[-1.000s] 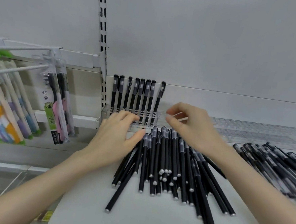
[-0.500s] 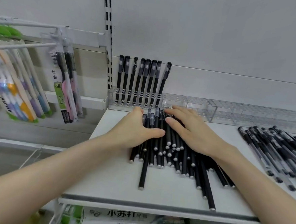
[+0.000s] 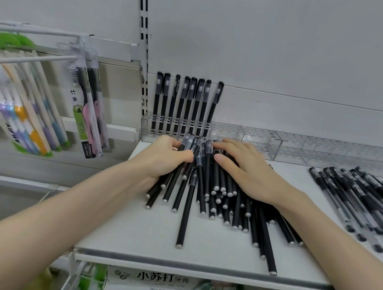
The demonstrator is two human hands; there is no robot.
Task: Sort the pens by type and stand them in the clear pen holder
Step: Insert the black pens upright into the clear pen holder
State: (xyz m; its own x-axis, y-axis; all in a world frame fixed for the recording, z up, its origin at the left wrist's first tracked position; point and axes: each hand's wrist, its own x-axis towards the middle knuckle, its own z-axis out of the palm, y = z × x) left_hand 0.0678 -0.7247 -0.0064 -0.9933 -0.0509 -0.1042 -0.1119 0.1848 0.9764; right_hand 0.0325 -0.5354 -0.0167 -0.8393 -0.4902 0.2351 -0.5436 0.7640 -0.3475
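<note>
Eight slim capped pens (image 3: 186,103) stand in the clear plastic pen holder (image 3: 227,130), upper centre. Below, the left hand (image 3: 162,161) has its grip clamped on several matte cylindrical pens (image 3: 172,184) from the pile (image 3: 219,192); the right hand (image 3: 250,171) lies flat on it, grip apart.

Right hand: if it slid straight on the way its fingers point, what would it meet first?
Probably the capped ends of the black pens ahead of its fingertips; the right hand lies flat on that pile. Beyond them sits the left hand, then the clear pen holder; depth is unclear.
</note>
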